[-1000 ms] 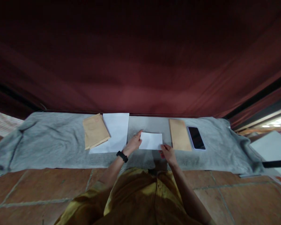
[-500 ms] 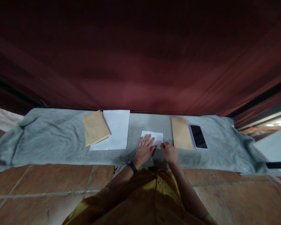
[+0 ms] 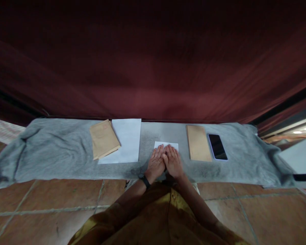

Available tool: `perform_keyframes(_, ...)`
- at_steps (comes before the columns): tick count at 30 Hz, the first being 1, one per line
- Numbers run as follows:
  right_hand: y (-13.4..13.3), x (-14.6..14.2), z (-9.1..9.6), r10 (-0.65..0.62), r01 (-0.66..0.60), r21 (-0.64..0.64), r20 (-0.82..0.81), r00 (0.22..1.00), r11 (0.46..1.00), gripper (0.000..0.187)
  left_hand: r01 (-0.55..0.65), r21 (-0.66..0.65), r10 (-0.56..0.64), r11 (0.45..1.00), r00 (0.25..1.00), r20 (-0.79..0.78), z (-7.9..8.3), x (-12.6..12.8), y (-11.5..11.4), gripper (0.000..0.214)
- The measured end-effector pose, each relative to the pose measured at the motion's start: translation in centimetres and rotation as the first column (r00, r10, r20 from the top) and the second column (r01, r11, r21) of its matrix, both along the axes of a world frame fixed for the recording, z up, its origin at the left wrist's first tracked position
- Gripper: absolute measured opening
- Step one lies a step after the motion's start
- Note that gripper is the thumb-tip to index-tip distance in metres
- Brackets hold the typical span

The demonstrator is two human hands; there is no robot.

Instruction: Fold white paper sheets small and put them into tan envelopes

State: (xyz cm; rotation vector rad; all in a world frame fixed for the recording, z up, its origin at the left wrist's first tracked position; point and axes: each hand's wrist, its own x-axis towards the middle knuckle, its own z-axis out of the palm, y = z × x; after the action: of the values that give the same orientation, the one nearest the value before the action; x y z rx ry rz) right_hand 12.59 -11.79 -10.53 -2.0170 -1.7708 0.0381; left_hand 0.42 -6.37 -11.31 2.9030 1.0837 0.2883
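A small white piece of paper (image 3: 165, 144), seemingly folded, lies on the grey cloth in front of me. My left hand (image 3: 156, 164) rests flat on its left part, fingers stretched forward, a dark watch (image 3: 145, 182) at the wrist. Pressed flat on the right part is my right hand (image 3: 173, 162), its fingers extended and its thumb side touching the left hand. Both palms hide most of the paper; only its far strip shows. Neither hand grasps anything.
Brown envelopes (image 3: 104, 139) overlap large white sheets (image 3: 129, 139) on the left. To the right lie more brown envelopes (image 3: 199, 143) and a phone (image 3: 217, 147). Grey cloth (image 3: 61, 146) covers the narrow surface, with a dark red curtain (image 3: 153, 85) behind it.
My right hand has moved from the paper's right edge onto the paper, its curled fingers now stretched flat beside the left hand. The left hand has stayed nearly in place.
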Motion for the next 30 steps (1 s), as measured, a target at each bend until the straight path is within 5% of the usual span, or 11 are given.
perform_keyframes(13, -1.0, 2.4, -1.9, -0.174, 0.170, 0.041, 0.189, 0.966, 0.985, 0.062, -0.236, -0.040, 0.238, 0.971, 0.969, 0.059, 0.9, -0.5, 2.2, 0.060)
perform_keyframes(20, -1.1, 2.5, -2.1, -0.159, 0.167, -0.028, 0.198, 0.967, 0.986, 0.058, -0.040, -0.064, 0.046, 0.997, 0.994, 0.094, 0.8, 2.3, 0.9, 0.056)
perform_keyframes(27, -0.1, 1.2, -0.9, -0.214, 0.216, -0.015, 0.088, 0.973, 0.976, 0.056, -0.118, -0.048, 0.122, 0.992, 0.990, 0.078, -0.2, 0.6, 1.7, 0.061)
perform_keyframes(30, 1.0, -0.3, -0.4, -0.086, 0.087, -0.022, 0.030, 0.996, 0.996, 0.054, -0.103, -0.034, 0.105, 0.994, 0.993, 0.051, -0.6, 0.3, 1.9, 0.063)
